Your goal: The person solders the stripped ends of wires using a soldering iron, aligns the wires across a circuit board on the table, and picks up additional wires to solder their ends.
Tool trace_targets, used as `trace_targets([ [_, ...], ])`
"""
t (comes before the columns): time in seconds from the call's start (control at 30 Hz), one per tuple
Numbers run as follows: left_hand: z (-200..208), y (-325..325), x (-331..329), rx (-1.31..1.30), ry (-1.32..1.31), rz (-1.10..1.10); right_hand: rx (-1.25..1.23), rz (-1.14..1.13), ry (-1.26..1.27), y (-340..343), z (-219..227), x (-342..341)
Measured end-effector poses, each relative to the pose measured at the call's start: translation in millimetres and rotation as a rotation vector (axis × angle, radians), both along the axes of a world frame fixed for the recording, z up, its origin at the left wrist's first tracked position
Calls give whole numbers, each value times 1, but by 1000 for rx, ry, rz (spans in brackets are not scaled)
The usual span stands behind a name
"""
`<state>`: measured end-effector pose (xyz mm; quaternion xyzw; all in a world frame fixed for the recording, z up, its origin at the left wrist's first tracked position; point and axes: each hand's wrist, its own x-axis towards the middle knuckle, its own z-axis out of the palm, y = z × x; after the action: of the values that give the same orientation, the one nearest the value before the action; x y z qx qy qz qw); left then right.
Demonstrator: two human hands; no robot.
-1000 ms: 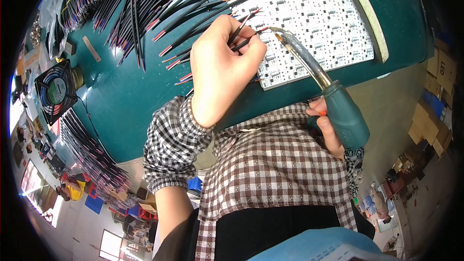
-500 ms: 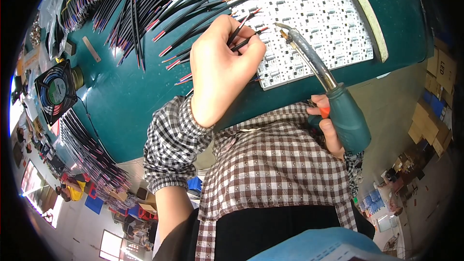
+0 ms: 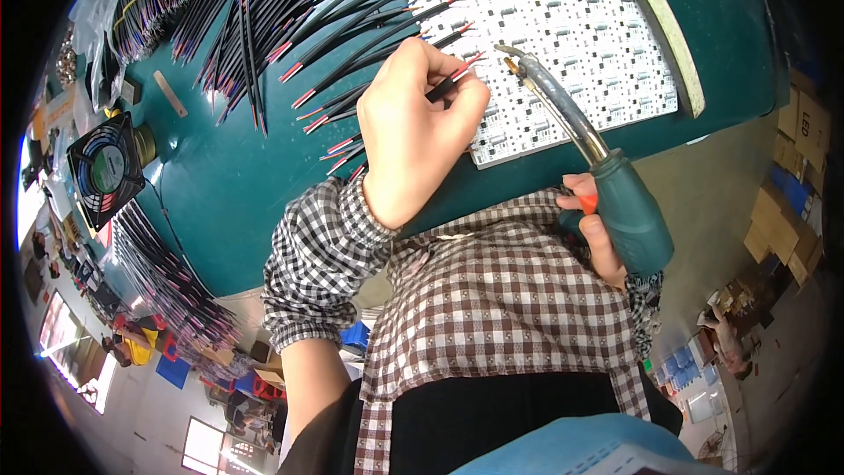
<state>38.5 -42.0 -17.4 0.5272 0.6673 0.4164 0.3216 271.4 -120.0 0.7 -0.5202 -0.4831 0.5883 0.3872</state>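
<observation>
At left edge of one circuit panel: left hand pinched on black cable; panel's near side: right hand wrapped round one soldering iron

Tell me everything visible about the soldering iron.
The soldering iron has a thick green plastic-looking handle, a greyish metallic shaft and a slim bent tip. The right hand grips the handle; an orange part shows by the fingers. It slants up and leftward, tip over the white board; whether they touch is unclear.
</observation>
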Motion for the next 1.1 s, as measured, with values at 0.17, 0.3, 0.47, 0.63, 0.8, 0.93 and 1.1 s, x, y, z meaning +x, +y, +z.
trace_targets([
  [0.17,-2,4,-2,-49,-60,19,-25,135,-74,6,9,0],
  [0.3,4,7,-3,-81,-54,16,2,160,-86,6,7,-1],
  [0.47,3,6,-4,-66,-47,18,-17,158,-72,7,9,-2],
  [0.63,4,7,-4,-73,-49,19,6,48,-71,3,0,-3],
  [0.8,4,7,-4,-77,-39,16,66,88,-150,1,-3,4],
  [0.93,4,7,-4,-74,-41,18,110,201,-243,-1,-8,11],
  [1.1,1,7,-4,-73,-67,18,10,30,-87,1,2,-2],
])
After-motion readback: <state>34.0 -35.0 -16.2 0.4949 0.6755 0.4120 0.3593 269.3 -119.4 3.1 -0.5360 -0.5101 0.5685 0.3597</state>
